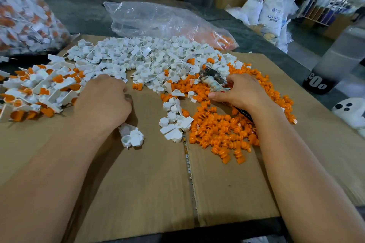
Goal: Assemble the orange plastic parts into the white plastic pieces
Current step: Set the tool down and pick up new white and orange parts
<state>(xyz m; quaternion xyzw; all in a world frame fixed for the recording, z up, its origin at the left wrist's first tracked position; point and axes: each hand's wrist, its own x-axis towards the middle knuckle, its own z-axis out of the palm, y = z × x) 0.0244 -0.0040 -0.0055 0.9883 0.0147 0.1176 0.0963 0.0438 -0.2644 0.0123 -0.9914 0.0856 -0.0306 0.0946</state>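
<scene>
A big heap of white plastic pieces (158, 59) covers the far part of the cardboard sheet (138, 183). Loose orange parts (221, 130) are heaped on the right. Joined white-and-orange pieces (39, 89) are piled at the left. My left hand (104, 100) rests knuckles-up at the near edge of the white heap, its fingers curled under; anything inside them is hidden. My right hand (243, 92) lies on the orange heap and grips a metal tool (212, 81) with a wrapped handle. Small clusters of white pieces (131, 136) lie between my forearms.
A clear bag of joined pieces (23, 16) stands at the far left. A crumpled clear bag (167, 19) holding some orange parts lies behind the white heap. A dark bin (335, 61) and white sacks (272, 12) stand off the table's right edge.
</scene>
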